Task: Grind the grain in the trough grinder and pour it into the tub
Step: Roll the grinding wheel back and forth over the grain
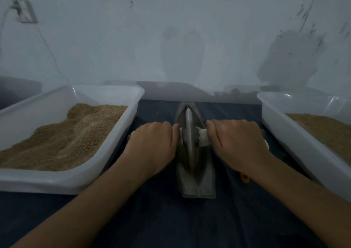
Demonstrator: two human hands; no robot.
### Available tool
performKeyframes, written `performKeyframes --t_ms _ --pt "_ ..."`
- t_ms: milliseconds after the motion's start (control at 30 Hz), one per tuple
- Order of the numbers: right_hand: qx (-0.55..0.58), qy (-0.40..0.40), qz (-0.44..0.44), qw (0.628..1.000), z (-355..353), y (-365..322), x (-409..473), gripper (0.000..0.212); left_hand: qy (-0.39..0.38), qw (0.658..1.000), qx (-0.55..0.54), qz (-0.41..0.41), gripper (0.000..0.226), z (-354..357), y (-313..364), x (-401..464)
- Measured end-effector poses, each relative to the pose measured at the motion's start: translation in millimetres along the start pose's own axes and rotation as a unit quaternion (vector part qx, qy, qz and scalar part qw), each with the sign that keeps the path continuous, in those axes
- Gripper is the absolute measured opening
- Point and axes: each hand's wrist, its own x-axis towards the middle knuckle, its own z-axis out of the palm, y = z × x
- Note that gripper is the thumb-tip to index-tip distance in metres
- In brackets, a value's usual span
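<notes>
Metal trough grinder (196, 179) — between grain-filled tubs (79, 179)

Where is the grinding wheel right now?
In the head view, the grinding wheel stands upright in the trough grinder at centre, between the left hand and right hand, which grip its handles.

Setting: dim, bare workroom used for hand-milling grain.

Far side is a stained, scuffed pale plaster wall (190, 38), with a wall socket and hanging white cable (23, 12) at far left. Work surface is covered by a dark blue cloth (161, 219). White rectangular plastic tubs of tan grain stand left (57, 181) and right (303, 133), and a grey metal boat-shaped trough grinder (196, 181) lies between them.
</notes>
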Motion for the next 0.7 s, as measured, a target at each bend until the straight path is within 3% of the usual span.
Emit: performKeyframes --t_ms 67,167,300,400,500,600,700 --pt "-0.01 0.024 -0.003 1.0 -4 -2 -3 0.055 0.017 1.0 -0.012 0.006 0.019 0 -1 -5" --pt "-0.073 -0.024 -0.022 0.997 9 1 26 0.058 -0.039 0.999 -0.005 -0.017 0.012 11 -12 20" --pt "-0.099 -0.106 -0.049 0.988 41 20 86 0.021 -0.114 0.989 0.002 -0.097 0.014 38 -35 76" --pt "-0.085 -0.131 -0.018 0.988 43 24 105 0.024 -0.108 0.989 0.0 -0.104 0.016 46 -40 90" --pt "-0.109 -0.082 -0.047 0.99 29 13 73 0.027 -0.083 0.993 0.044 -0.075 0.021 35 -29 65" --pt "-0.075 -0.031 -0.042 0.996 7 -1 18 0.049 -0.028 0.999 0.026 -0.024 0.022 16 -11 24" --pt "-0.003 0.025 -0.027 0.999 -14 -7 -12 0.041 0.031 0.999 -0.009 0.026 0.027 1 -2 -7"
